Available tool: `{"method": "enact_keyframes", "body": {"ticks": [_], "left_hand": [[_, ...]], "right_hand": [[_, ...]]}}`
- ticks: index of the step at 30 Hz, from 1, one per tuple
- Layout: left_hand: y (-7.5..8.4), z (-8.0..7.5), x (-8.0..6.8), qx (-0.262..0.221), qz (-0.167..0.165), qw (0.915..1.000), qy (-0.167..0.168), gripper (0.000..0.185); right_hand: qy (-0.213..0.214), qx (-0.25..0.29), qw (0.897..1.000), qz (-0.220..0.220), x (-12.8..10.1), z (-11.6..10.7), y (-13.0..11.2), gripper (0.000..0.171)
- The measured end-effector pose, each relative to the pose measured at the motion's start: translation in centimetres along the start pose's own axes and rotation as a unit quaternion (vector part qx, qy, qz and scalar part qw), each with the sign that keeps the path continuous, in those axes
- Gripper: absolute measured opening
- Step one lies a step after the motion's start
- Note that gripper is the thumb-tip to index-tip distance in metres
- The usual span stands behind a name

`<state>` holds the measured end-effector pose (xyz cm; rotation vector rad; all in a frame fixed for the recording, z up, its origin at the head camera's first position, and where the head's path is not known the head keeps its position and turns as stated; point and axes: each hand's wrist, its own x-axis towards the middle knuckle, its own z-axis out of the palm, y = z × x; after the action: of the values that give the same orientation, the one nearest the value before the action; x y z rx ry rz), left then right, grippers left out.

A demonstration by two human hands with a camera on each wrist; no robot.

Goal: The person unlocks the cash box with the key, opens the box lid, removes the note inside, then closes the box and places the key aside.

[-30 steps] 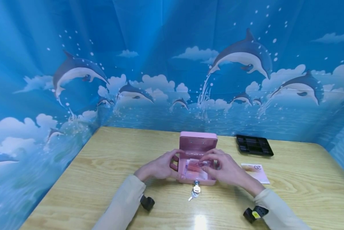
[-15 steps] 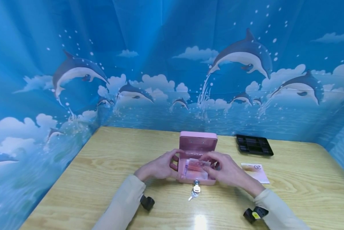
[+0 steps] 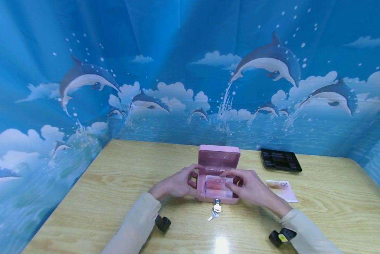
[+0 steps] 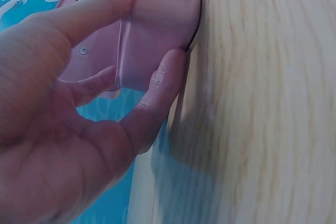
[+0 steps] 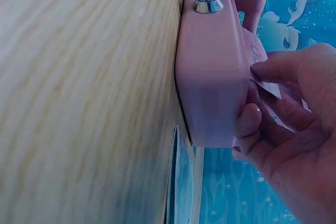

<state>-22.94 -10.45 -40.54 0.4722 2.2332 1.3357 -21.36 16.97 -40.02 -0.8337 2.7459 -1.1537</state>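
Observation:
A pink cash box (image 3: 219, 149) stands on the table with its hinged lid raised. My left hand (image 3: 176, 184) holds it by its left end, thumb at the front corner; in the left wrist view a finger (image 4: 163, 87) reaches low along the box's side. Inside lies a reddish banknote (image 3: 218, 188) with "100" printed on it. My right hand (image 3: 251, 187) reaches over the right wall and pinches the note's edge (image 5: 270, 87) between thumb and fingers. A key (image 3: 217, 208) sits in the front lock (image 5: 208, 3), and a second key (image 3: 213, 214) hangs from it.
A black compartment tray (image 3: 281, 161) lies at the back right. In front of it is a banknote marked 20 (image 3: 282, 191), close to my right forearm. A blue dolphin-print curtain (image 3: 183, 70) hangs behind the wooden table (image 3: 126, 165).
The 100 banknote has shifted right and turned flatter and straighter in the box, its number now showing. My right fingers have shifted slightly with it. My left hand has stayed in place.

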Motion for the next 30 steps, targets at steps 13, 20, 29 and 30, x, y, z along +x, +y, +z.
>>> {"method": "enact_keyframes", "body": {"ticks": [13, 20, 29, 30], "left_hand": [[0.0, -0.3, -0.3, 0.04, -0.007, 0.9991, 0.007, 0.092], [-0.2, -0.4, -0.3, 0.0, 0.001, 1.0, -0.003, 0.086], [-0.2, -0.4, -0.2, 0.004, -0.004, 1.0, -0.004, 0.085], [-0.2, -0.4, -0.2, 0.004, -0.005, 1.0, -0.004, 0.085]], "right_hand": [[0.081, 0.018, 0.997, 0.003, 0.1, -0.2, -0.3, 0.029], [0.079, 0.028, 0.996, 0.016, -0.2, -0.7, -0.6, 0.028], [0.077, 0.039, 0.996, 0.036, -0.5, -1.4, -0.6, 0.026], [0.077, 0.039, 0.995, 0.039, -0.6, -1.5, -0.5, 0.026]]}}
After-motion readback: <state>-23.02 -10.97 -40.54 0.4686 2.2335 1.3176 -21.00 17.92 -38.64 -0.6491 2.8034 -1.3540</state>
